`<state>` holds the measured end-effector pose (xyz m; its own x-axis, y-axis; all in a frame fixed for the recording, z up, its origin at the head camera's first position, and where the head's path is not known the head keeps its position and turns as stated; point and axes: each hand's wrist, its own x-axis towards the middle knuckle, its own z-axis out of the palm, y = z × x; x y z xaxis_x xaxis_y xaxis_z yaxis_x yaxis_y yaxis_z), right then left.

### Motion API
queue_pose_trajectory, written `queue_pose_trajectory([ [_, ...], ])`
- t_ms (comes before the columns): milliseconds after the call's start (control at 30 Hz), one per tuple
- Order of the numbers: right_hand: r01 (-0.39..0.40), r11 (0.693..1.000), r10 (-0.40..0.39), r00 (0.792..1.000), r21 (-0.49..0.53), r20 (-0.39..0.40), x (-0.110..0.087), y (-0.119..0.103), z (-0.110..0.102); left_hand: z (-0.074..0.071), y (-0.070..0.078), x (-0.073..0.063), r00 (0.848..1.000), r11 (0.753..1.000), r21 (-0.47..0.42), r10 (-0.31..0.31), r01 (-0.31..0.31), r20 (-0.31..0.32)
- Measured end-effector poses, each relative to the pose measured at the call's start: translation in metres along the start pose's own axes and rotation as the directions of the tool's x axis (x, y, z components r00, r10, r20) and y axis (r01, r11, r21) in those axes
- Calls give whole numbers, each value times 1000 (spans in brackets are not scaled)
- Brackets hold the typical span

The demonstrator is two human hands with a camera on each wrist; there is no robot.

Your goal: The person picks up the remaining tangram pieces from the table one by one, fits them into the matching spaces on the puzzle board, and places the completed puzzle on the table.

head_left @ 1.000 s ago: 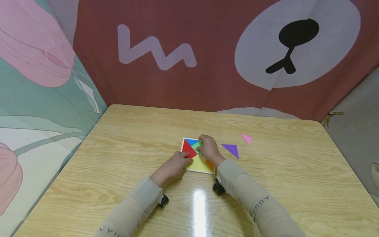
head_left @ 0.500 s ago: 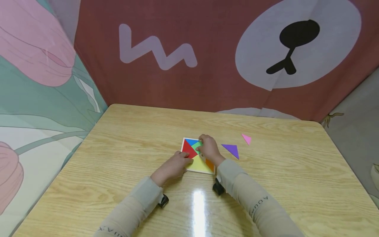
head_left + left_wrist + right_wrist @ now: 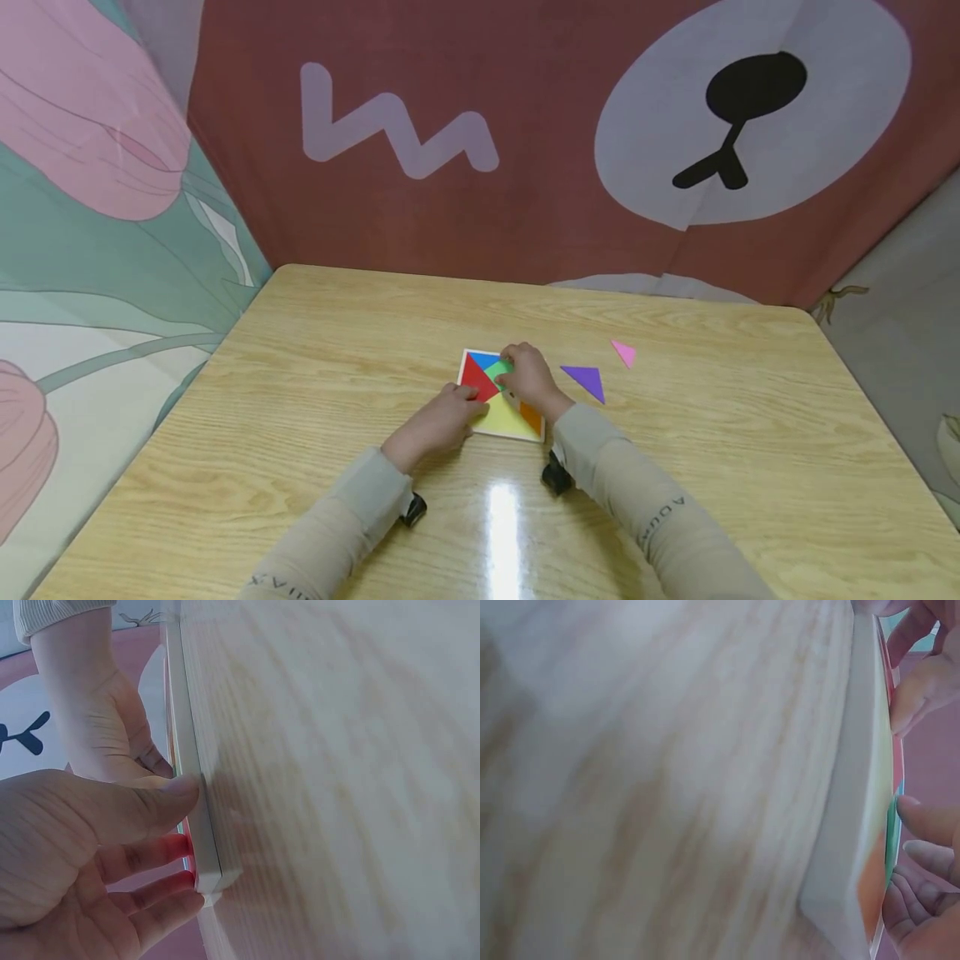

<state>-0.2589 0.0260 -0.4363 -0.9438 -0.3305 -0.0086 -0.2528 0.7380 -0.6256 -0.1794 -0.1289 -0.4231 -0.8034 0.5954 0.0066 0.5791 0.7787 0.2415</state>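
A square white tangram tray [image 3: 510,436] lies mid-table. In it show a red triangle [image 3: 476,375], a yellow triangle [image 3: 507,418], a blue triangle [image 3: 483,359] and an orange piece [image 3: 532,422]. My left hand [image 3: 437,419] grips the tray's near left side; in the left wrist view its thumb [image 3: 169,802] presses the outer wall while fingertips reach onto the red piece. With thumb and fingers my right hand [image 3: 531,379] pinches a green piece [image 3: 891,836] beside the blue and red ones. That hand covers the tray's far right part.
To the right of the tray lie a purple triangle [image 3: 589,381] and, farther back, a small pink triangle [image 3: 625,352]. The wooden table [image 3: 337,333] meets a printed curtain [image 3: 525,208] at its far edge.
Almost nothing differs. Both hands keep their places on the tray and the green piece; the right hand and sleeve shift very slightly.
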Motion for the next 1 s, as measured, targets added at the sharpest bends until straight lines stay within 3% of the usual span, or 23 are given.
queue_pose_trajectory([
  [433, -5, 999, 4, 1000, 48, 22, -4, 4, -4, 0, 0, 0, 1000, 1000, 25, 9, -9, 1],
  [700, 72, 992, -64, 995, 102, -83, -5, 14, -12, 0, 1, 0, 1000, 999, 49, 14, -13, -2],
  [1000, 76, 991, -63, 990, 111, -123, -9, 24, -23, 0, 2, -1, 1000, 1000, 28, -5, 4, 6],
])
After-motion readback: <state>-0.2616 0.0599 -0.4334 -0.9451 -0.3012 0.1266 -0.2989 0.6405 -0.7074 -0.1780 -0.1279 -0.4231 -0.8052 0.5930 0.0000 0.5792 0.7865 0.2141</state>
